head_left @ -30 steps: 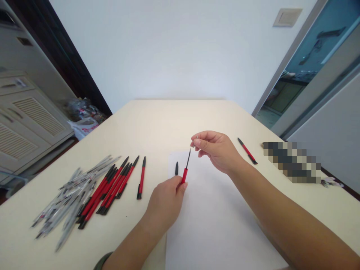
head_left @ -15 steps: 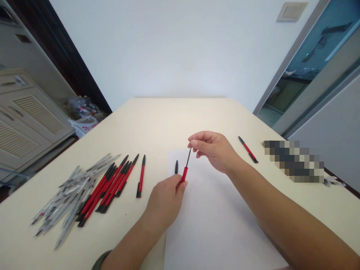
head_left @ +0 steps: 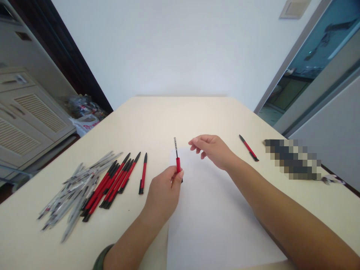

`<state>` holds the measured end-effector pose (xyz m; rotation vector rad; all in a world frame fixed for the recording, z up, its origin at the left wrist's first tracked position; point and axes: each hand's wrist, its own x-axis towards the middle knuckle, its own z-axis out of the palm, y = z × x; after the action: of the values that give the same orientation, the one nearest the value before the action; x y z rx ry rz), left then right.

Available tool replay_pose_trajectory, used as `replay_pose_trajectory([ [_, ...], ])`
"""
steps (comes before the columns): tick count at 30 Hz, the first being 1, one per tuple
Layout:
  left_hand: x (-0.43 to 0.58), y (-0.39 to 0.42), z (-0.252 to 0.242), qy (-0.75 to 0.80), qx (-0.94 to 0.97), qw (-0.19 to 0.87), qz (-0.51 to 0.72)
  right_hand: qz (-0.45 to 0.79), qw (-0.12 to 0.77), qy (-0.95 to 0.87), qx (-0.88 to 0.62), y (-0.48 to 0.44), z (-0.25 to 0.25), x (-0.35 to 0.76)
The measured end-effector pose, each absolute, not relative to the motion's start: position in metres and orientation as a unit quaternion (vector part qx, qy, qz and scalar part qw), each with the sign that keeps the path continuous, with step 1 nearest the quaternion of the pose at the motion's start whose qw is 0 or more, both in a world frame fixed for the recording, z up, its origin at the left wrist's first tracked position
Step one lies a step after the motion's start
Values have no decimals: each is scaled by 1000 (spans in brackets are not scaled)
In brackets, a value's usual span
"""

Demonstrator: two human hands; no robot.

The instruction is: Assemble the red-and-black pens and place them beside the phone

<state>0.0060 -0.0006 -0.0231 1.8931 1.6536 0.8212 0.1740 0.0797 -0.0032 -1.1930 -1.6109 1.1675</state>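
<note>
My left hand (head_left: 164, 189) is closed around a red pen barrel (head_left: 178, 165), held upright over the left edge of the white paper. From the barrel's top end sticks a thin refill (head_left: 176, 148) with a silvery, spring-like part near its tip. A bit of black shows below my left thumb. To the right of the refill, apart from it, is my right hand (head_left: 210, 150), thumb and index finger pinched together and no object showing between them. The black tip piece seen earlier on the paper is hidden from view.
Left on the table lie a pile of clear-wrapped refills (head_left: 73, 195), several red-and-black pens (head_left: 112, 183) and one separate pen (head_left: 143, 172). Another pen (head_left: 248, 148) and a blurred-out object (head_left: 292, 159) lie right. White paper (head_left: 216, 225) lies under my hands.
My right fingers have let go of the refill's upper end. My left hand has moved slightly left and up with the barrel, covering the black tip piece.
</note>
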Motion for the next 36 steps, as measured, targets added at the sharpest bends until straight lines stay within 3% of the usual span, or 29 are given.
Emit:
replay_pose_trajectory([
  [6,2,1,-22,619,662,269,327,213,139,-803,-539,87,-17,150],
  [15,1,1,-26,596,688,272,313,191,46,-796,-572,100,-32,112],
  [19,5,-4,-26,587,697,287,295,223,94,-787,-567,99,-22,132],
  [22,9,-7,-25,581,708,292,277,251,181,-765,-565,89,-7,157],
  [24,11,-8,-25,576,715,294,267,320,345,-700,-537,79,4,172],
  [27,13,-8,-24,570,722,294,259,379,469,-647,-467,61,18,185],
  [36,15,-10,-25,570,733,287,238,409,542,-619,-393,37,30,180],
])
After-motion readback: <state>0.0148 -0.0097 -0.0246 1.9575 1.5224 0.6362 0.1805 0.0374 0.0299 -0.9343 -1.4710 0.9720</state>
